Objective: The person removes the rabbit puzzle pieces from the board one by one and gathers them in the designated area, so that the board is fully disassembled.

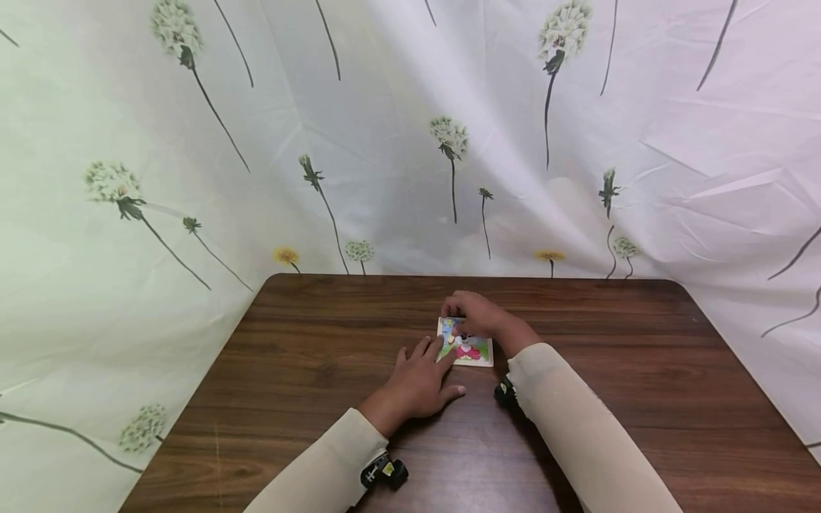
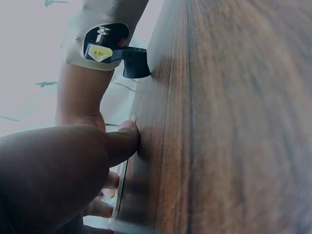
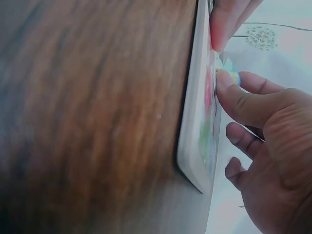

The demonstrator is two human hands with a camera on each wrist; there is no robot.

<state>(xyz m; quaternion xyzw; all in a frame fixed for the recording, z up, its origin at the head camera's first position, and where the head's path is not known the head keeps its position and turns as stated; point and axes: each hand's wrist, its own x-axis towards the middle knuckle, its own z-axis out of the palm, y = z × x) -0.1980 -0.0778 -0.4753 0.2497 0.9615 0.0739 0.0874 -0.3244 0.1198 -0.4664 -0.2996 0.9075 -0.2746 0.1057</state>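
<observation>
Our left hand [image 1: 418, 385], fingers extended, rests on the board [image 1: 471, 351] beneath our right hand [image 1: 482, 315], which pinches a piece [image 3: 236, 78]; too light a left press could let the board slide.

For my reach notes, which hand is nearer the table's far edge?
Right. The right hand is just short of the far edge; the left hand is farther back, touching the picture.

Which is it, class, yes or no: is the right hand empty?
No, the right hand pinches a small piece in the right wrist view.
</observation>
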